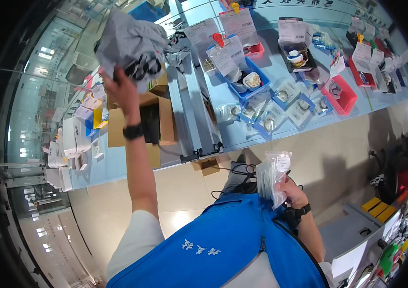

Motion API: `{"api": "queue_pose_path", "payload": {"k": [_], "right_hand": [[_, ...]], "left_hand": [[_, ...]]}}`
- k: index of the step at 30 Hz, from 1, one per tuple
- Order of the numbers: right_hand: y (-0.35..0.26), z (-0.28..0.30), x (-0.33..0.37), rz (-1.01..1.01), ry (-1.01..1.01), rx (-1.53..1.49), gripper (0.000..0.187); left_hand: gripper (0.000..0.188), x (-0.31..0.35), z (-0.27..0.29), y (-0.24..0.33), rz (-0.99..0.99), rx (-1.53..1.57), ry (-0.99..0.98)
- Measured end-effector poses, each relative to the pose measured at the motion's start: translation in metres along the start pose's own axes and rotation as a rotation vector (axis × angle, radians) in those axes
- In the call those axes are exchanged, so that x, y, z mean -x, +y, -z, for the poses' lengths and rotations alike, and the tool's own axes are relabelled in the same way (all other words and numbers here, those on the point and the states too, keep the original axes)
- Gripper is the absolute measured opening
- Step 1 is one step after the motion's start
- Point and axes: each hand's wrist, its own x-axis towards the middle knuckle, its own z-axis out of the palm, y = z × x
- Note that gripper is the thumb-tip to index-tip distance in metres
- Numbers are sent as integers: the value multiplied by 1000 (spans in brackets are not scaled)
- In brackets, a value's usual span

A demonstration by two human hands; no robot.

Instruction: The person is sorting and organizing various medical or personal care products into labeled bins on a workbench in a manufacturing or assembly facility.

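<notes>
My left hand (123,93) reaches far out over the table with its fingers closed on a crumpled grey plastic bag (129,41). The bag shows dark and white patches low on its side, and what is in it cannot be made out. Below it, an open cardboard box (167,122) stands on the table with its flaps spread. Close to my body, my right hand (292,191) grips a stack of clear zip bags (272,178) by one side. A white label shows on the front bag; the contents are hard to tell.
On the right table, a blue bin (257,91), a pink bin (343,102) and a black tray (304,62) hold bagged parts and paper slips. Several clear packets (280,113) lie near the edge. White devices (75,137) stand at left. A metal rail (194,96) divides the tables.
</notes>
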Motion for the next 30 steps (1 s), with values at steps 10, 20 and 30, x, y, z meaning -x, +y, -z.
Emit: {"api": "queue_pose_path", "payload": {"k": [10, 20, 30], "right_hand": [[63, 40, 40, 303, 423, -197, 78], [49, -24, 26, 253, 437, -159, 85], [86, -14, 20, 204, 55, 91, 82]], "left_hand": [[101, 19, -210, -169, 177, -619, -662], [52, -4, -161, -183, -28, -597, -284], [21, 98, 134, 40, 9, -38, 225]]}}
